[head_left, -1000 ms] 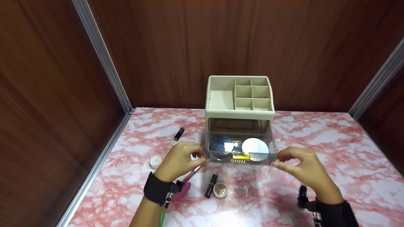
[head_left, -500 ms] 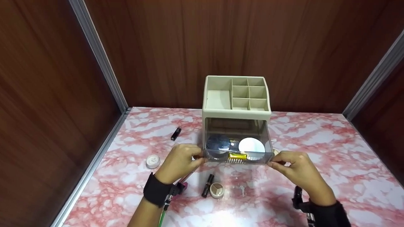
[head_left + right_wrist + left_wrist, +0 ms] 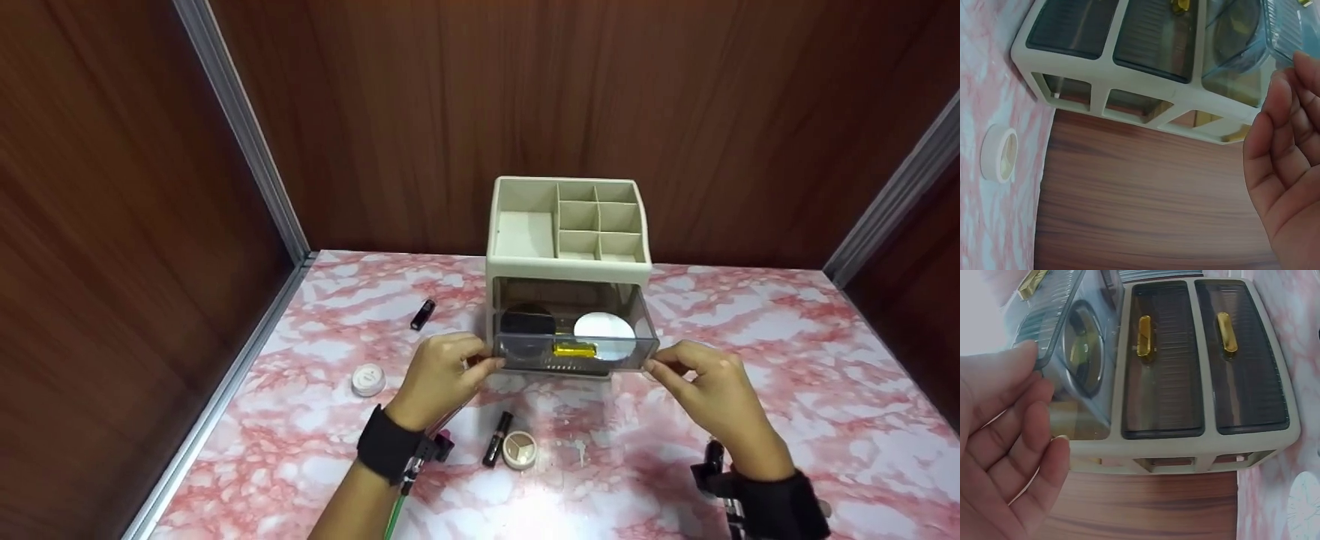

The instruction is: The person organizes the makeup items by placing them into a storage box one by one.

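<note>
A cream organizer (image 3: 568,266) stands on the table, its clear smoky top drawer (image 3: 636,349) pulled out. My left hand (image 3: 446,379) pinches the drawer's left front corner between thumb and fingers. At the opposite corner, my right hand (image 3: 712,382) grips with thumb and fingertips. Through the drawer show a dark round disc (image 3: 527,322) and a shiny white one (image 3: 604,330); a gold handle (image 3: 575,350) is on its front. Two lower drawers with gold handles, one a middle drawer (image 3: 1171,394), sit closed in the left wrist view.
Near the front lie a black tube (image 3: 497,442) and a three-colour round pot (image 3: 520,450). To the left are a white jar (image 3: 368,380) and a short black tube (image 3: 422,314). A cream round pot (image 3: 999,153) sits beside the organizer in the right wrist view.
The drawer's front has moved up and back in the head view, both hands moving with it at the corners. The right fingers have closed in on their corner.
</note>
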Available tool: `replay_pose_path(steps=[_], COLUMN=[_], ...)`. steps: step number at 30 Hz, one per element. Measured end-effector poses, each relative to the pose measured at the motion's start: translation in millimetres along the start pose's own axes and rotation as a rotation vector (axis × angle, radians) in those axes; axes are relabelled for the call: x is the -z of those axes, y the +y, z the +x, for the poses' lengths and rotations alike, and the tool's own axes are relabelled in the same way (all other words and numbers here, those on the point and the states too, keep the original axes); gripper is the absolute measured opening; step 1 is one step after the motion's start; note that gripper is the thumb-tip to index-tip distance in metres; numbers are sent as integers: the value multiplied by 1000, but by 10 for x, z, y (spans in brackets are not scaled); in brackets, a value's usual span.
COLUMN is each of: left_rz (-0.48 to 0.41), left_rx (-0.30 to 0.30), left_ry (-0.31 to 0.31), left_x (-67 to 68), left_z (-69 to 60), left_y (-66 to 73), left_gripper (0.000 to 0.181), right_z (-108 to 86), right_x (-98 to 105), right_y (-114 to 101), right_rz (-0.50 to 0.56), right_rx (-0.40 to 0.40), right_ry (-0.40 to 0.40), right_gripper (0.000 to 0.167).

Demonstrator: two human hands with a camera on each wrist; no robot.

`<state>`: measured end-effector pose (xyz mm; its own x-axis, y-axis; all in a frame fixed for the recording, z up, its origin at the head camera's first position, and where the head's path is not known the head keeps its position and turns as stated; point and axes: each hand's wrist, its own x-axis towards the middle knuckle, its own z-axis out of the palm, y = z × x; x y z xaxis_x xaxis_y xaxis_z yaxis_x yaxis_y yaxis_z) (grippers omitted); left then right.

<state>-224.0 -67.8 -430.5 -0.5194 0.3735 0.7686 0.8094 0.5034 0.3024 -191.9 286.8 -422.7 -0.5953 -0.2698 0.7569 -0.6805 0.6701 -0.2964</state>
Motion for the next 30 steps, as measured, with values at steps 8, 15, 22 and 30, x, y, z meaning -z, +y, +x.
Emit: replay_pose_path(steps=[8, 15, 22, 30], left_rz=[13, 89, 79, 117], left_rx=[29, 88, 124, 130], left_ry=[39, 74, 93, 131], left_x=[-183, -148, -206, -276], left_z=[85, 155, 153, 249], left_y=[-81, -173, -200, -283], left_gripper=[14, 16, 14, 17], right_z=[16, 121, 172, 285], right_x=[0, -197, -228, -259], right_y=[66, 99, 114, 197], right_rz=[-63, -91, -101, -125], right_rx=[-26, -92, -155, -139], right_ry=[50, 39, 32, 36], right_gripper=[21, 12, 11, 10])
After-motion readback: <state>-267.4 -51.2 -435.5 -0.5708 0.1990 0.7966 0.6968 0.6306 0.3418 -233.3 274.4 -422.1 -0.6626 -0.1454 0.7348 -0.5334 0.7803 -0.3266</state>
